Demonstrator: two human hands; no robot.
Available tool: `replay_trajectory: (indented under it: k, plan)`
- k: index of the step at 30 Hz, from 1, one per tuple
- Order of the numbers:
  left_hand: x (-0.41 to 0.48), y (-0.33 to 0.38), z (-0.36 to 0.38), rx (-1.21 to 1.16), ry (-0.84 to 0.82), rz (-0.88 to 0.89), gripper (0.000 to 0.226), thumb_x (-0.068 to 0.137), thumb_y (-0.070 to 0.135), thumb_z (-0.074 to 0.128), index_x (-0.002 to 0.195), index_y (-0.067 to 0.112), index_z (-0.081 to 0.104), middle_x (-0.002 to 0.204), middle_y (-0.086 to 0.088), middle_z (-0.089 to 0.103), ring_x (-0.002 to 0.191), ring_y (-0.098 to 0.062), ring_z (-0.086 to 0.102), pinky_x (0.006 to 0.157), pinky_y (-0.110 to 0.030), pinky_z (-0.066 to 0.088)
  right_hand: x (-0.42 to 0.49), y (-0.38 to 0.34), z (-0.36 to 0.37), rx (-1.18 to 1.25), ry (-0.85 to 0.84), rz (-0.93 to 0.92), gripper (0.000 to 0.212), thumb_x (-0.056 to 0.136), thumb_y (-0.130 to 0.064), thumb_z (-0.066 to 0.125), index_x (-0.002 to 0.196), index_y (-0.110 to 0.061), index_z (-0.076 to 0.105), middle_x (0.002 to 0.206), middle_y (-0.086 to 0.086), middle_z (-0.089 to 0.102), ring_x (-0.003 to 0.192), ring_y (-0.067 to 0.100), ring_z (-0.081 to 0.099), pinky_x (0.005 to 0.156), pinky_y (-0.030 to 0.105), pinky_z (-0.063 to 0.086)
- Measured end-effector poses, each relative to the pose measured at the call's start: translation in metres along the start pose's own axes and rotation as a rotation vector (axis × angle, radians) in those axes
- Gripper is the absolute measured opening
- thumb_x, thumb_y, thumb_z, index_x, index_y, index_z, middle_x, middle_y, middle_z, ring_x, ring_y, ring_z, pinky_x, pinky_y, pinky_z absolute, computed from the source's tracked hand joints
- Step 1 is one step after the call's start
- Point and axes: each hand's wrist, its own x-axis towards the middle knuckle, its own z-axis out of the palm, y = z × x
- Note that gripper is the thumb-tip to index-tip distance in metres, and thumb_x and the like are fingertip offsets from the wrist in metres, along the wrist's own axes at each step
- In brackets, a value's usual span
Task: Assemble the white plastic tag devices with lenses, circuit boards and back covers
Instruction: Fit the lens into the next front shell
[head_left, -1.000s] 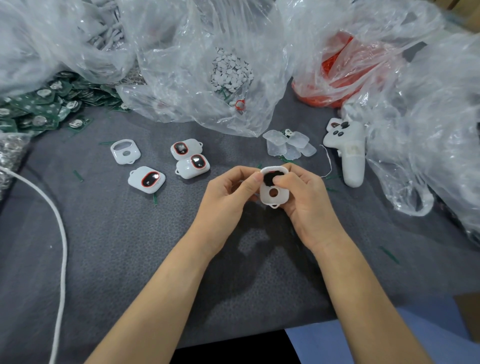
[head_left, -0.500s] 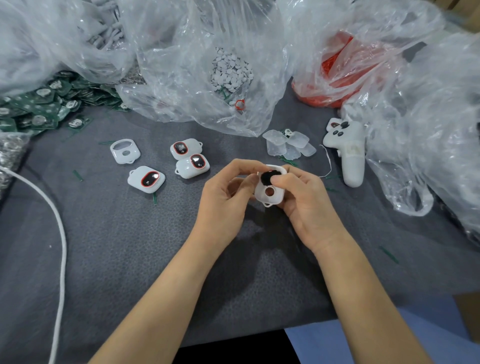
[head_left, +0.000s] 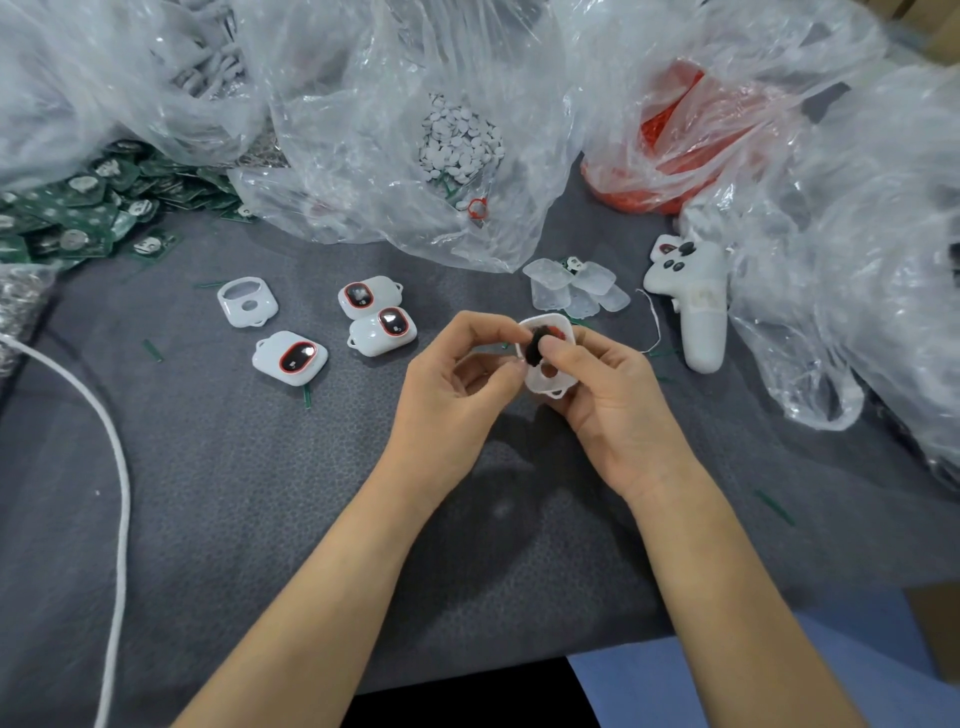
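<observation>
On the tabletop (head_left: 260, 493), left: three lensed tags (head_left: 290, 357), one empty shell (head_left: 247, 301). Gripped by right hand (head_left: 613, 410), pinched by left hand (head_left: 452, 395): second shell (head_left: 545, 383), dark lens (head_left: 534, 348) half-seated under the thumb. Circuit boards (head_left: 67, 218) piled far left, probably not yet fitted.

- 2 bare forearms rise from bottom edge, converging mid-frame.
- L hand (head_left: 457, 379): fingers curled, thumb + index tips pinch left edge of white shell (head_left: 540, 385).
- R hand (head_left: 608, 400): fingers cup shell from behind, thumb on front.

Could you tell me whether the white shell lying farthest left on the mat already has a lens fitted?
No, the white shell has an open oval window, and the grey mat shows through it.
</observation>
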Motion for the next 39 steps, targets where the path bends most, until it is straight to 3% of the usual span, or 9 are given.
replay_trajectory:
  k: [4, 8, 11, 15, 19, 22, 25, 32, 39]
  plan:
    - [-0.0018, 0.0003, 0.0013, -0.013, -0.013, 0.015, 0.033, 0.085, -0.012, 0.059, 0.099, 0.018, 0.058, 0.100, 0.007, 0.066, 0.087, -0.007, 0.063, 0.082, -0.020, 0.050, -0.0019, -0.0020, 0.0009, 0.009, -0.022, 0.016, 0.024, 0.075, -0.018, 0.061, 0.093, -0.006, 0.068, 0.083, 0.005, 0.068, 0.083, 0.019, 0.059, 0.084, 0.034, 0.047]
    - [-0.0033, 0.0016, 0.0010, -0.006, -0.005, 0.006, 0.041, 0.083, -0.003, 0.062, 0.110, 0.027, 0.057, 0.109, 0.003, 0.066, 0.088, -0.013, 0.064, 0.080, -0.022, 0.050, -0.0024, -0.0013, 0.0015, 0.020, -0.017, 0.070, 0.031, 0.078, -0.018, 0.060, 0.103, -0.001, 0.065, 0.104, 0.023, 0.063, 0.103, 0.036, 0.052, 0.105, 0.053, 0.036]
    - [-0.0034, 0.0026, 0.0003, 0.031, -0.010, 0.023, 0.043, 0.085, -0.007, 0.061, 0.111, 0.027, 0.060, 0.107, 0.012, 0.067, 0.088, -0.013, 0.064, 0.081, -0.024, 0.052, -0.0025, -0.0017, 0.0011, 0.024, -0.042, 0.110, 0.039, 0.079, -0.016, 0.060, 0.114, 0.002, 0.061, 0.126, 0.036, 0.053, 0.116, 0.042, 0.052, 0.109, 0.053, 0.033]
    - [-0.0038, 0.0032, 0.0010, 0.059, -0.018, 0.027, 0.041, 0.085, -0.006, 0.060, 0.109, 0.028, 0.062, 0.103, 0.011, 0.068, 0.087, -0.015, 0.064, 0.081, -0.025, 0.053, -0.0010, -0.0003, -0.0001, 0.033, -0.059, 0.124, 0.046, 0.081, -0.013, 0.059, 0.122, 0.007, 0.055, 0.131, 0.036, 0.049, 0.126, 0.048, 0.045, 0.111, 0.055, 0.033]
    - [-0.0036, 0.0025, 0.0017, 0.059, 0.001, 0.023, 0.036, 0.086, -0.006, 0.058, 0.107, 0.023, 0.063, 0.099, 0.005, 0.070, 0.084, -0.018, 0.066, 0.079, -0.023, 0.052, -0.0002, 0.0000, -0.0006, 0.056, -0.066, 0.130, 0.047, 0.078, -0.013, 0.060, 0.119, 0.008, 0.054, 0.124, 0.036, 0.053, 0.118, 0.046, 0.049, 0.106, 0.050, 0.039]
    - [-0.0038, 0.0024, 0.0018, 0.062, 0.016, 0.032, 0.033, 0.086, -0.003, 0.058, 0.105, 0.023, 0.063, 0.095, 0.008, 0.070, 0.082, -0.014, 0.065, 0.079, -0.026, 0.053, 0.0001, -0.0009, 0.0004, 0.072, -0.084, 0.113, 0.034, 0.072, -0.012, 0.061, 0.104, 0.001, 0.060, 0.104, 0.023, 0.060, 0.099, 0.032, 0.055, 0.089, 0.035, 0.051]
    - [-0.0040, 0.0023, 0.0027, 0.066, 0.032, 0.042, 0.032, 0.084, 0.000, 0.057, 0.104, 0.024, 0.064, 0.095, 0.011, 0.069, 0.081, -0.010, 0.064, 0.079, -0.025, 0.052, -0.0001, -0.0005, 0.0010, 0.065, -0.091, 0.091, 0.028, 0.068, -0.010, 0.061, 0.095, -0.002, 0.061, 0.093, 0.015, 0.063, 0.088, 0.023, 0.059, 0.079, 0.030, 0.055]
    - [-0.0048, 0.0018, 0.0033, 0.060, 0.049, 0.060, 0.028, 0.087, -0.002, 0.060, 0.101, 0.022, 0.064, 0.093, 0.013, 0.070, 0.081, -0.008, 0.066, 0.077, -0.020, 0.051, -0.0001, 0.0006, -0.0005, 0.033, -0.087, 0.072, 0.024, 0.068, -0.014, 0.064, 0.090, -0.006, 0.062, 0.090, 0.013, 0.063, 0.086, 0.023, 0.057, 0.078, 0.031, 0.050]
    - [-0.0033, 0.0004, 0.0037, 0.063, 0.079, 0.050, 0.027, 0.089, -0.007, 0.059, 0.095, 0.020, 0.064, 0.090, 0.014, 0.070, 0.086, -0.005, 0.066, 0.079, -0.018, 0.050, 0.0010, 0.0022, -0.0011, 0.054, -0.125, 0.059, 0.022, 0.070, -0.010, 0.063, 0.091, -0.006, 0.060, 0.082, 0.004, 0.066, 0.077, 0.013, 0.063, 0.073, 0.024, 0.053]
